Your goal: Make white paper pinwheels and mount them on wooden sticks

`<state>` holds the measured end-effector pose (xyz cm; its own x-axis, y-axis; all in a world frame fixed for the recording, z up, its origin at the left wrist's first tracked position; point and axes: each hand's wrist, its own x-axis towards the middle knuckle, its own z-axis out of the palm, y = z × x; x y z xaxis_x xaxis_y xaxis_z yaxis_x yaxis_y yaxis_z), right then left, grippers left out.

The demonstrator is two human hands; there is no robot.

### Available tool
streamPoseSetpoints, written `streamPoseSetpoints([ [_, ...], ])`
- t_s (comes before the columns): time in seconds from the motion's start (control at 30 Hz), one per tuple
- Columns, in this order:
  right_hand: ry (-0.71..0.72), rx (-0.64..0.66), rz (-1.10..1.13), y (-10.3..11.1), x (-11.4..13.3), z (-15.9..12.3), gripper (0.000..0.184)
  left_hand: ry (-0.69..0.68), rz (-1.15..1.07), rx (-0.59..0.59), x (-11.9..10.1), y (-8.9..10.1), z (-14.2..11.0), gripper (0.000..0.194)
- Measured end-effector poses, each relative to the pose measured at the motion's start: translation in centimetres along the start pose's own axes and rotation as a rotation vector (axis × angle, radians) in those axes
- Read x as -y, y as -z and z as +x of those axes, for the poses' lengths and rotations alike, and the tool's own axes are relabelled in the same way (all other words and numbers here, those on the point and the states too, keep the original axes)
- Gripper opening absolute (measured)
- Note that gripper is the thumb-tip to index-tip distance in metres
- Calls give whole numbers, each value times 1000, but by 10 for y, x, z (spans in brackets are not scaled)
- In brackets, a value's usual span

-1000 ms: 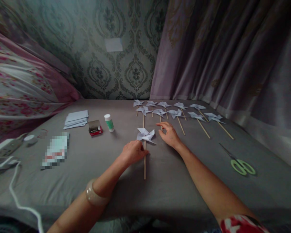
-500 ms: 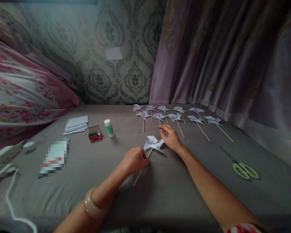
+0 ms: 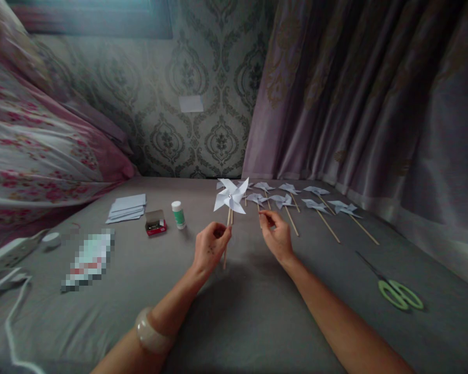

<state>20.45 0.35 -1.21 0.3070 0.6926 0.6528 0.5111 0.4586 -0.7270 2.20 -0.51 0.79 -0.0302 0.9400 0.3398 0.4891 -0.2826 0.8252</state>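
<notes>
A white paper pinwheel on a thin wooden stick is raised upright in front of me. My left hand is closed around its stick below the blades. To the right, my right hand has its thumb and fingers drawn together at the stick of a front-row pinwheel. Whether the fingertips grip that stick or only overlap it, I cannot tell. Several more white pinwheels lie in two rows behind, among them one at the right. The raised pinwheel partly hides those at the left end.
Green-handled scissors lie at the right. Left of my hands are a glue stick, an open small red box, stacked white paper, a blurred packet and a power strip. Everything rests on a grey sheet.
My left hand has lifted its pinwheel from a slanted position up to nearly upright, farther forward. My right hand stays by the same front-row pinwheel. The view has tilted up slightly.
</notes>
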Motion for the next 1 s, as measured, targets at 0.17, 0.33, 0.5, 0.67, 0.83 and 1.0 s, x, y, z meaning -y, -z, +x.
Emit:
streamPoseSetpoints([
  [0.17, -18, 528, 65, -25, 12, -35, 18, -43, -61, -129, 10, -5, 1, 23],
  [0.33, -78, 685, 93, -34, 19, -53, 15, -99, -56, -182, 13, -9, -1, 19],
  [0.5, -118, 725, 121, -37, 18, -56, 16, -116, -52, -171, 13, -10, -4, 19],
  [0.67, -120, 719, 106, -33, 16, -50, 20, -102, -149, -64, 17, -12, 0, 23],
  [0.83, -153, 664, 104, -29, 11, -41, 27, 28, -369, 197, 25, -16, 4, 31],
  [1.0, -97, 627, 46, -27, 6, -35, 24, 169, -531, 340, 27, -17, 4, 37],
])
